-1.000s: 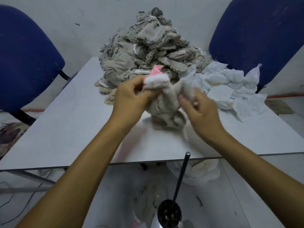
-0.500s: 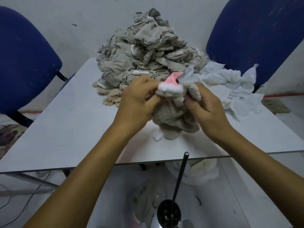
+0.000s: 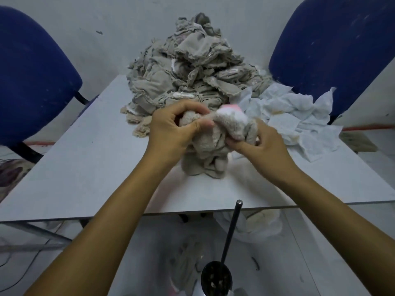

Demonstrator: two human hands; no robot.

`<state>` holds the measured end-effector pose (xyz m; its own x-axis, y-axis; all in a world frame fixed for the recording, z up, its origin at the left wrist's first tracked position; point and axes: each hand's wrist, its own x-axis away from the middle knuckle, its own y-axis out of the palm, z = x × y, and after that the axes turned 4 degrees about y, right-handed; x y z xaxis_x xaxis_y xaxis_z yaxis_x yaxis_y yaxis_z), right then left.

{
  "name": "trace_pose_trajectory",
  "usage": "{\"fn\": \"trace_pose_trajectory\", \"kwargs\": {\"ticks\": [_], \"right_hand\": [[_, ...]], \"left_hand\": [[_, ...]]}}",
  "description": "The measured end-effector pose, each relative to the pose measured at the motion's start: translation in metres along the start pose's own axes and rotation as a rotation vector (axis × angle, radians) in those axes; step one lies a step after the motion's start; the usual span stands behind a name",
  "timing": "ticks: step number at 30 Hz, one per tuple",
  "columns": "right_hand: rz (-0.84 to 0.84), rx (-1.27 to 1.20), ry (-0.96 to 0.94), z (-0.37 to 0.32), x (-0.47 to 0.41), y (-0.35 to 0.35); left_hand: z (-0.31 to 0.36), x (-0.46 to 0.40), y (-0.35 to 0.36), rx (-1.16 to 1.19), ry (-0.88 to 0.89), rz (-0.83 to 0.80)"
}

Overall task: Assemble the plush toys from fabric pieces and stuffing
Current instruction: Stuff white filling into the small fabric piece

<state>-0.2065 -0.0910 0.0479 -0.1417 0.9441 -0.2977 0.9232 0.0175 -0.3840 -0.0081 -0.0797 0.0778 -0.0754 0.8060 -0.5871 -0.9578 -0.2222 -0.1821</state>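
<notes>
Now we grip the beige plush skin (image 3: pixel 210 146) with both hands over the bench (image 3: pixel 85 167). Our left hand (image 3: pixel 173 129) curls round its upper left lobe, thumb pressed against the fingers over the fabric. Our right hand (image 3: pixel 259 142) pinches the other side, just under the white and pink tip (image 3: pixel 232 112) that sticks up between the hands. The lower folds of the skin hang down and rest on the bench below our wrists. Beyond the hands rises a heap of beige fabric pieces (image 3: pixel 192 67), and past the right hand lies a spread of white sheets (image 3: pixel 299 116). Blue chairs stand on both sides, one (image 3: pixel 32 77) left and one (image 3: pixel 333 39) right. Nearer us than the hands, below the bench edge, a dark rod (image 3: pixel 232 229) stands in a round dark cup (image 3: pixel 215 280).
</notes>
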Motion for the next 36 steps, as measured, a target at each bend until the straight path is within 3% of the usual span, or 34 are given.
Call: {"fn": "trace_pose_trajectory", "kwargs": {"ticks": [2, 6, 10, 14, 16, 19, 22, 25, 28, 30, 33, 36], "right_hand": [[-0.033, 0.066, 0.033, 0.003, 0.005, 0.002], [0.115, 0.01, -0.228, -0.007, 0.001, -0.006], [-0.019, 0.129, -0.138, -0.006, 0.002, -0.004], [0.109, 0.108, -0.303, -0.011, -0.001, -0.008], [0.054, 0.078, -0.162, -0.006, 0.001, -0.005], [0.054, 0.039, 0.01, 0.007, 0.006, 0.002], [0.107, -0.234, 0.187, 0.004, 0.002, -0.002], [0.05, -0.391, 0.253, 0.0, 0.002, -0.001], [0.214, -0.192, -0.047, -0.006, 0.003, -0.001], [0.348, 0.027, -0.263, -0.007, 0.001, -0.002], [0.23, 0.169, -0.201, 0.0, 0.006, 0.006], [0.299, 0.115, -0.285, -0.001, 0.004, 0.003]], "left_hand": [[-0.001, 0.005, 0.001, -0.029, -0.06, -0.051], [0.003, -0.002, 0.0, 0.099, -0.016, 0.063], [0.005, -0.001, 0.005, 0.104, -0.054, 0.11], [0.005, -0.003, 0.005, 0.079, 0.068, 0.088], [-0.001, -0.002, 0.003, 0.125, -0.06, -0.01], [-0.023, 0.012, -0.002, -0.051, -0.406, -0.342], [-0.032, 0.019, -0.008, 0.029, -0.556, -0.498], [-0.028, 0.014, -0.006, -0.063, -0.365, -0.289], [-0.008, -0.001, -0.004, 0.057, -0.145, -0.009], [0.002, -0.008, -0.001, 0.083, -0.075, 0.047], [0.01, -0.001, 0.009, 0.024, -0.073, 0.071], [0.013, -0.003, 0.006, -0.027, -0.012, 0.181]]}}
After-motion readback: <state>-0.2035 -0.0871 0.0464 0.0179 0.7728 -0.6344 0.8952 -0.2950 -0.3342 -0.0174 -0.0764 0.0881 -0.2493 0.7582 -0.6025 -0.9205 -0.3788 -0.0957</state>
